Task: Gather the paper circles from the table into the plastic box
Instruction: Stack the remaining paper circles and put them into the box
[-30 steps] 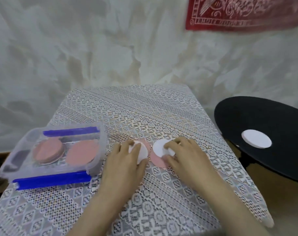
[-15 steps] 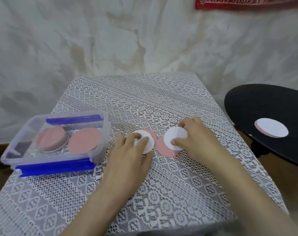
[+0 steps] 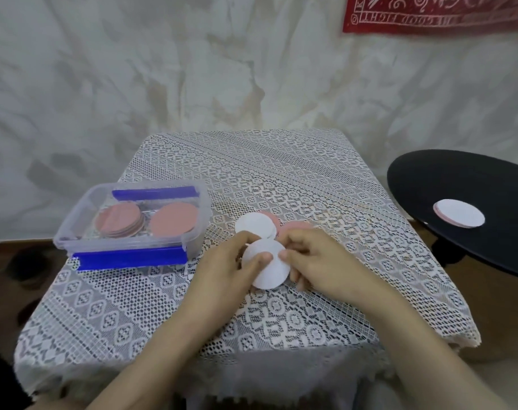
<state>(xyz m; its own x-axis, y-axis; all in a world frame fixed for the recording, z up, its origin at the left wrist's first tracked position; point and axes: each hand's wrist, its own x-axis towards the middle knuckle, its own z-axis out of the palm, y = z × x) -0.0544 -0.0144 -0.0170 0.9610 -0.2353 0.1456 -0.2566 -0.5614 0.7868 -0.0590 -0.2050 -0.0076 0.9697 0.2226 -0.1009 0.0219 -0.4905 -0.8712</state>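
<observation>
White paper circle [image 3: 267, 272] — pinched | left hand [image 3: 225, 269]: thumb atop | right hand [image 3: 321, 261]: likewise

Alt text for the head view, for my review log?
The left hand and right hand pinch one white paper circle over the lace-covered table; more circles lie just behind it. A clear plastic box holding pink circles sits to the left.

You have one plastic box [image 3: 74, 229] holding one pink stack [image 3: 118, 221], too tight to count, and one single pink circle [image 3: 174, 218]. At the desk [image 3: 281, 167] count four circles: one held white circle [image 3: 268, 267] between two hands, left hand [image 3: 228, 267] and right hand [image 3: 319, 261], one flat white circle [image 3: 253, 224], one left pink circle [image 3: 274, 218], one right pink circle [image 3: 293, 226]. One small stack [image 3: 459, 213] lies on one black round table [image 3: 459, 179].
</observation>
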